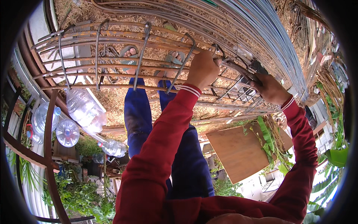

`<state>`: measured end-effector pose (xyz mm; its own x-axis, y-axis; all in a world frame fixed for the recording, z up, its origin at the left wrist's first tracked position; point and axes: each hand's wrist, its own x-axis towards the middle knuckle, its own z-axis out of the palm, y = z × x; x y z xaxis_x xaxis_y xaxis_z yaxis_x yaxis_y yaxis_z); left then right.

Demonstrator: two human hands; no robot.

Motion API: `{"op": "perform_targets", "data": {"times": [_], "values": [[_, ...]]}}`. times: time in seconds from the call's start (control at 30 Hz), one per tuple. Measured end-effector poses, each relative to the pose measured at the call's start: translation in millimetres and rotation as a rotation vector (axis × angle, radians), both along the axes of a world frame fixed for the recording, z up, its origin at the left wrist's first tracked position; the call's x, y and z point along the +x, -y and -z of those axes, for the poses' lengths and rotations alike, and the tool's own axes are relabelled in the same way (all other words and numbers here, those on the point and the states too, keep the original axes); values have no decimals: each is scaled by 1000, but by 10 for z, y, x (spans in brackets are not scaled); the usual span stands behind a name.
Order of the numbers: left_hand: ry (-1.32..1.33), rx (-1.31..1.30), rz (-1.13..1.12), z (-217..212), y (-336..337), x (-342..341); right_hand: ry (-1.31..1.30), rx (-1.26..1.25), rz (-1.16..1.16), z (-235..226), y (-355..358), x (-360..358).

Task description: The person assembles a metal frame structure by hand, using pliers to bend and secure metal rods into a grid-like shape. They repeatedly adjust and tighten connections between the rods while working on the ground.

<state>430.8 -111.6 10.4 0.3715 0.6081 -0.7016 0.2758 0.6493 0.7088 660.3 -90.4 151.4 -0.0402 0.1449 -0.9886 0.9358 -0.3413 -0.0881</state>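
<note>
Rusty rebar cage (123, 61) lies lengthwise across the upper part of the view, long bars ringed by bent stirrups; taken here as the landmark. Left hand (203, 69) sits at the cage's right-hand end, fingers curled tight around one of the long bars where a stirrup crosses it. Right hand (271, 89) is just beyond that end of the cage, clenched on the dark handle of a slim tying tool (238, 70), whose shaft runs back toward the left hand so that its tip meets the cage close beside the left knuckles. Whether a tie wire is caught at the tip cannot be told. Both arms wear red sleeves with white-striped cuffs. Beneath the cage, seen through its bars, are the person's feet in sandals (128, 56) and blue trousers (138, 115), over a straw-strewn ground. Above and to the right of the cage lies a thick bundle of grey steel rods (261, 33), curving past the right hand. Left of and below the cage stand several clear plastic water bottles (84, 108), well apart from both hands. Below the cage's right end, under the right forearm, lies a plywood board (238, 151) with green leaves beside it.
</note>
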Motion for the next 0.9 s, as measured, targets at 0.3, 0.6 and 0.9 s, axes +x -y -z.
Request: {"op": "perform_targets", "data": {"times": [0.3, 0.6, 0.9], "values": [[209, -543, -123, -135, 600, 586, 28, -101, 863, 25, 638, -325], [569, -859, -685, -239, 680, 618, -213, -329, 1617, 46, 953, -426], [529, -795, -936, -247, 784, 772, -175, -329, 1389, 21, 811, -246]]}}
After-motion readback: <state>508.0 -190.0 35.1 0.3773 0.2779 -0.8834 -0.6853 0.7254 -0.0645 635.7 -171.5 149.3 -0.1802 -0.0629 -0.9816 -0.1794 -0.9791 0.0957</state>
